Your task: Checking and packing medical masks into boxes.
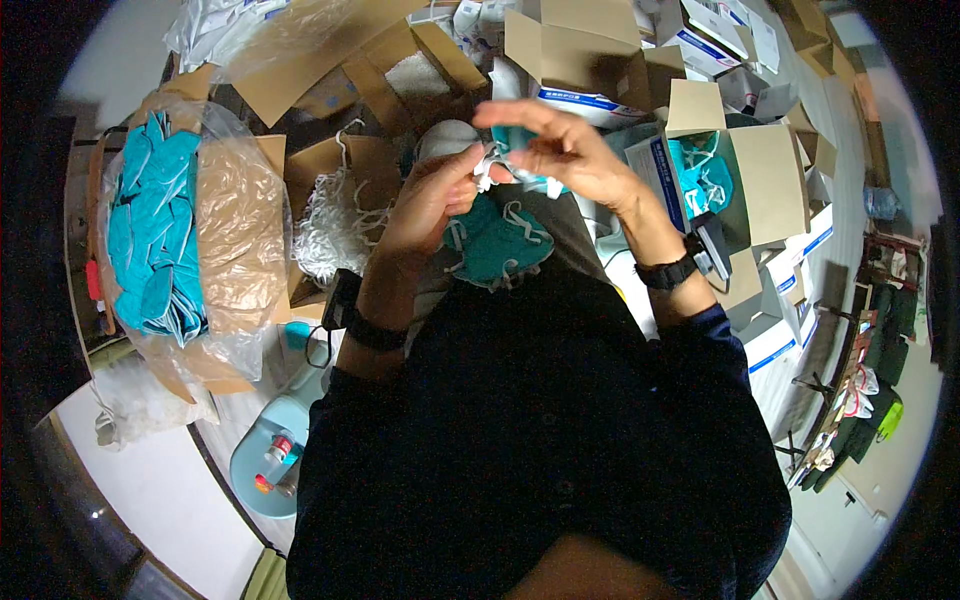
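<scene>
In front of my chest, my left hand [440, 195] is closed, thumb and fingers pinching a white elastic strap [490, 172]. Facing it, my right hand [575, 155] has its fingers bent round a teal face mask [512, 138], which they partly cover; the thumb points at the strap. Just below, a pile of teal face masks with white straps [500, 245] lies on my lap. To the left of my left hand, an open carton [298, 285] holds a heap of loose white straps [330, 235].
Far left, a clear plastic bag in a carton [240, 230] is filled with stacked teal mask pieces [155, 225]. On the right, an open box [765, 185] contains strapped teal masks [703, 178]. More cartons [590, 50] crowd the far side. A light-blue stool [250, 450] carries a bottle.
</scene>
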{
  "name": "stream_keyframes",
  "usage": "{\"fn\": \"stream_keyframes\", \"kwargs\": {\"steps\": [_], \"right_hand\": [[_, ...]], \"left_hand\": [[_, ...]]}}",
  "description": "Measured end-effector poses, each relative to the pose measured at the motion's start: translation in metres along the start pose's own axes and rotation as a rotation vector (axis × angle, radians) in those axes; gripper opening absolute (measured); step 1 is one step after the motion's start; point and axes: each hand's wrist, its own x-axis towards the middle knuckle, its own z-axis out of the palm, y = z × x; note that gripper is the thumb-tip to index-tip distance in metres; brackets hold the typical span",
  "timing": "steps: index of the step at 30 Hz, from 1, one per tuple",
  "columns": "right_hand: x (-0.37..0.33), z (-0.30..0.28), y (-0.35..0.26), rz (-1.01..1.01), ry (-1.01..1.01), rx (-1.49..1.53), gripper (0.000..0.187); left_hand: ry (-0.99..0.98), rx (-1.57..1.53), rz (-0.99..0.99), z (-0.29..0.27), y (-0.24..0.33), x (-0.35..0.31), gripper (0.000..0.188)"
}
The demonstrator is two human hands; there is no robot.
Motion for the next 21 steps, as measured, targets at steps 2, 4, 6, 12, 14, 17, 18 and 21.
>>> {"fn": "stream_keyframes", "kwargs": {"steps": [2, 4, 6, 12, 14, 17, 18, 21], "right_hand": [[0.003, 0.009, -0.008, 0.204, -0.111, 0.233, 0.032], [0.003, 0.006, -0.001, 0.214, -0.133, 0.181, 0.028], [0.0, 0.003, 0.003, 0.29, -0.135, 0.196, 0.014], [0.002, 0.0, -0.004, 0.124, 0.032, -0.204, 0.015], [0.001, -0.014, 0.0, 0.056, 0.134, -0.395, 0.017], [-0.005, -0.035, 0.011, 0.129, 0.146, -0.375, 0.013], [-0.006, -0.037, 0.012, 0.13, 0.141, -0.37, 0.013], [-0.009, -0.043, 0.017, 0.158, 0.18, -0.373, 0.015]], "left_hand": [[0.027, 0.245, 0.189, 0.007, 0.005, -0.007, 0.03], [-0.003, 0.379, 0.175, 0.006, 0.009, -0.012, 0.028], [-0.048, 0.478, 0.161, 0.005, 0.01, -0.015, 0.028], [-0.07, 0.37, 0.119, 0.004, -0.003, -0.011, 0.034], [-0.044, 0.419, 0.123, 0.005, -0.005, -0.016, 0.036], [-0.023, 0.499, 0.125, 0.008, -0.003, -0.026, 0.037], [-0.015, 0.531, 0.116, 0.006, -0.003, -0.033, 0.035], [0.053, 0.572, 0.153, 0.001, -0.006, -0.055, 0.031]]}}
